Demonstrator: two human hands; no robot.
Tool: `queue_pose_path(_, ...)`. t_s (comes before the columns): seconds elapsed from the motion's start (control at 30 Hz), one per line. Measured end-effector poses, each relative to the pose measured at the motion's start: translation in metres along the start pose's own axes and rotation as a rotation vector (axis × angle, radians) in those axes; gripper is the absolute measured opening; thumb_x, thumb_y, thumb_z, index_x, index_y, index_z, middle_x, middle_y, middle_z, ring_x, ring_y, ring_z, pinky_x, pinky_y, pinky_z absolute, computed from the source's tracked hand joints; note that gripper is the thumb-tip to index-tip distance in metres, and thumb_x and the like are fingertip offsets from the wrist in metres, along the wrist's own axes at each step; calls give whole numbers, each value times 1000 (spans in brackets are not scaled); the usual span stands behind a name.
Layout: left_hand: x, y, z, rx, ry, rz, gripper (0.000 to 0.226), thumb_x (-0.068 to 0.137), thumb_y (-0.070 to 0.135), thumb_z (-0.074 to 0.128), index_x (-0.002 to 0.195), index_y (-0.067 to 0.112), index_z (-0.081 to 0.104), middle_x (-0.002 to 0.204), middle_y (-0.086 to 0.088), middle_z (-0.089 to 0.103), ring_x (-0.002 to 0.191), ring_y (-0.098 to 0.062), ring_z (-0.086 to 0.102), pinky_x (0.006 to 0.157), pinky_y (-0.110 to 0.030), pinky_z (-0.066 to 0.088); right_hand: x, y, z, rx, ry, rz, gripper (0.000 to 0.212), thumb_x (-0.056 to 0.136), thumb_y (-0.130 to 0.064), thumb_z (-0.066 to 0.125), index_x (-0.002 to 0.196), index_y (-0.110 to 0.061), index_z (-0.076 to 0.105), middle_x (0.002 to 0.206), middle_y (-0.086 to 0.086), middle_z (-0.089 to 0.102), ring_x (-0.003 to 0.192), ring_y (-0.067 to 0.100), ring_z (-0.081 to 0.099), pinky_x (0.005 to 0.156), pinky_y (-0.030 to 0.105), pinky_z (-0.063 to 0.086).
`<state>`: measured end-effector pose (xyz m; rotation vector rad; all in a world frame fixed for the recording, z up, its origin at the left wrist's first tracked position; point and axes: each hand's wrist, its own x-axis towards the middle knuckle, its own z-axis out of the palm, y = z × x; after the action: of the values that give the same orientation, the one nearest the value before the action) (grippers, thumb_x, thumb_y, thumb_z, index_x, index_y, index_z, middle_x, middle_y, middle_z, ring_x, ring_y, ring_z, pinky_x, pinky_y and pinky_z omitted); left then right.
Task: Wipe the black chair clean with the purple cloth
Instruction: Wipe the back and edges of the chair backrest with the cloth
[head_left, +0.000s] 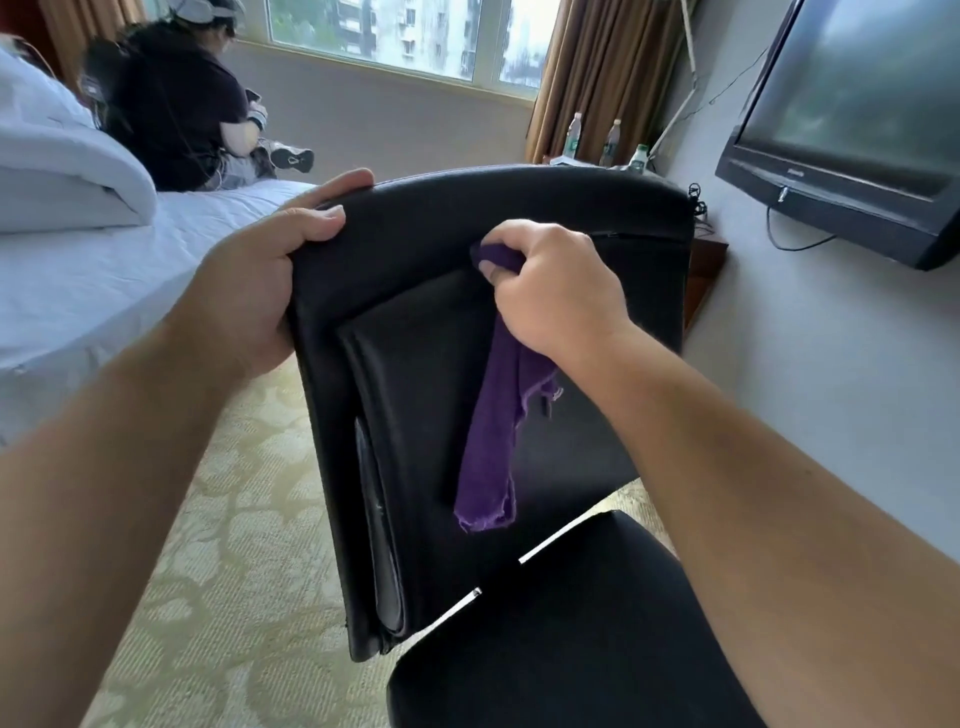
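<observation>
The black chair (415, 364) fills the middle of the view, its backrest tilted toward me and its seat (571, 649) at the bottom. My left hand (260, 280) grips the backrest's upper left corner, thumb on the near face and fingers curled over the top edge. My right hand (550, 286) holds the purple cloth (491, 441) bunched against the backrest's upper middle. The rest of the cloth hangs loose down the backrest, and part of it is hidden inside my fist.
A bed with white bedding (78, 249) stands at the left, and a person (176, 104) sits on it by the window. A wall-mounted TV (852, 119) hangs at the right. Bottles (610, 143) stand on a desk behind the chair. Patterned carpet (218, 571) lies below.
</observation>
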<state>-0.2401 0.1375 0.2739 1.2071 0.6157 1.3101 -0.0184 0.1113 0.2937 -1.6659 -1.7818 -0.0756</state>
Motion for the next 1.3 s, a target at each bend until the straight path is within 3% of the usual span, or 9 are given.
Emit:
queue_pose_path(0.33, 40, 0, 12, 64, -46, -77, 41, 97, 6, 44, 121, 24, 71, 116, 0, 75, 95, -11, 73, 77, -22, 60, 32, 46, 0, 47, 58, 117, 22, 95, -33, 60, 114, -38, 70, 103, -11, 66, 94, 16, 60, 82, 36, 53)
queue_pose_path(0.4, 48, 19, 17, 337, -24, -96, 35, 95, 7, 48, 109, 27, 73, 109, 2, 74, 87, -11, 70, 69, -21, 59, 30, 45, 2, 62, 42, 118, 22, 95, -32, 59, 114, -38, 69, 106, -9, 67, 96, 17, 61, 83, 38, 54)
queue_pose_path(0.47, 59, 37, 31, 807, 51, -94, 17, 100, 31, 51, 101, 26, 68, 101, 1, 67, 87, -17, 62, 69, -27, 51, 29, 41, 2, 61, 29, 110, 23, 95, -30, 59, 113, -38, 69, 104, -9, 67, 95, 18, 61, 82, 39, 55)
queue_pose_path(0.53, 67, 39, 49, 1352, 66, -63, 44, 96, 67, 39, 104, 30, 61, 100, -1, 58, 91, -22, 53, 77, -33, 43, 27, 37, 0, 60, 14, 107, 22, 95, -28, 58, 112, -37, 69, 103, -8, 66, 94, 19, 60, 82, 40, 55)
queue_pose_path(0.6, 61, 31, 64, 1630, 115, 83, 62, 96, 71, 30, 108, 23, 66, 100, -8, 60, 89, -26, 49, 77, -37, 43, 23, 33, -4, 63, -1, 118, 23, 96, -26, 58, 111, -37, 69, 103, -7, 67, 94, 20, 61, 83, 41, 56)
queue_pose_path(0.7, 43, 26, 60, 1632, 211, 223, 59, 100, 63, 29, 113, 21, 69, 103, -14, 69, 92, -34, 59, 71, -37, 40, 12, 26, -8, 82, -3, 120, 21, 95, -26, 58, 109, -38, 69, 102, -7, 67, 93, 19, 62, 83, 41, 56)
queue_pose_path(0.83, 10, 37, 48, 1612, 266, 242, 52, 101, 58, 33, 117, 23, 70, 107, -16, 69, 103, -40, 62, 74, -38, 39, -4, 1, -6, 114, -29, 104, 21, 96, -28, 57, 110, -39, 68, 104, -6, 67, 93, 20, 63, 82, 40, 56)
queue_pose_path(1.03, -60, 57, 39, 1528, 299, 191, 45, 102, 51, 38, 108, 20, 70, 97, -12, 70, 94, -37, 63, 80, -42, 51, -41, -38, -2, 207, -63, 63, 21, 95, -25, 58, 110, -34, 70, 106, -2, 67, 97, 23, 63, 85, 40, 56)
queue_pose_path(1.3, -130, 71, 46, 1546, 344, 185, 38, 104, 45, 38, 105, 17, 64, 93, -13, 69, 82, -34, 59, 69, -35, 39, -71, -67, -14, 280, -78, 129, 18, 84, -33, 59, 96, -41, 70, 91, -15, 71, 90, 15, 66, 84, 38, 57)
